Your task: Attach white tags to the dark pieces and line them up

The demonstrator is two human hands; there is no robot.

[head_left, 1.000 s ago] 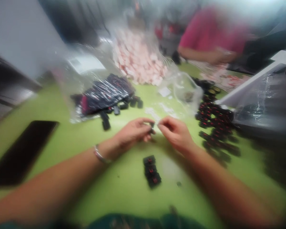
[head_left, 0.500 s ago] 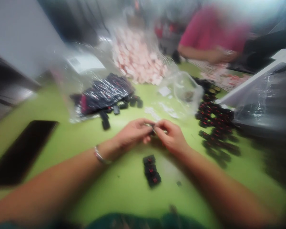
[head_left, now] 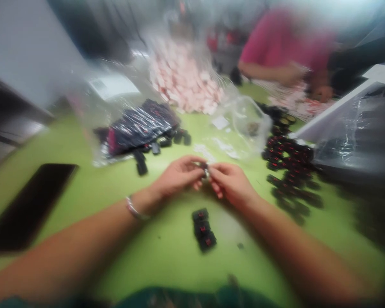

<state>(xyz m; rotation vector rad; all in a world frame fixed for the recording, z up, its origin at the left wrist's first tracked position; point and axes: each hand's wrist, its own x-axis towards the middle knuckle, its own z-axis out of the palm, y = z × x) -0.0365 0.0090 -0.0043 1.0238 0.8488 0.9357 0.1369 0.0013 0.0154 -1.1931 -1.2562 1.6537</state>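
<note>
My left hand (head_left: 181, 175) and my right hand (head_left: 232, 182) meet above the middle of the green table (head_left: 125, 256). Between their fingertips they pinch a small dark part (head_left: 206, 169) with a pale or shiny spot; the fingers cover most of it and its kind is unclear. Both hands are closed on this part. Below them on the table lie three black plastic pieces (head_left: 204, 229) with red marks, touching in a short column. A silvery bracelet (head_left: 133, 207) circles my left wrist.
A clear bag (head_left: 115, 85) of black parts stands back left, near a black phone-like slab (head_left: 32, 205). Pale pink pieces (head_left: 186, 81) fill another bag behind. Black-and-red pieces (head_left: 288, 158) are heaped right, beside a plastic-lined box (head_left: 356, 128). A person in pink (head_left: 282, 47) works opposite.
My right hand has turned slightly, its lower fingers now showing under the small part. A pale spot on the part shows more. Across the table, the other person's hands have moved apart.
</note>
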